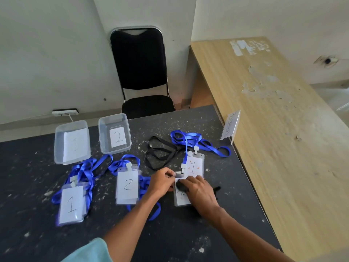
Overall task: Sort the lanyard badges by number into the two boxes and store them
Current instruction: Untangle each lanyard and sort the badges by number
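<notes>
On the dark table (179, 233), a badge (182, 198) is pinched by the left hand (162, 179), its black lanyard (180, 186) bunched in the curled right hand (200, 191), box 2 (103, 138) far up-left.

The badge (182, 200) under the hands shows only a scrap of its number; the right hand (198, 188) and a black wad (181, 187) cover the rest. Whether that hand grips the wad or merely presses it cannot be told. The left pile (71, 205) is blurred along its lower edge, so its count is unclear. The writing on the sign (230, 127) is unreadable. The bottom edge cuts off both forearms and a sleeve (88, 252).
</notes>
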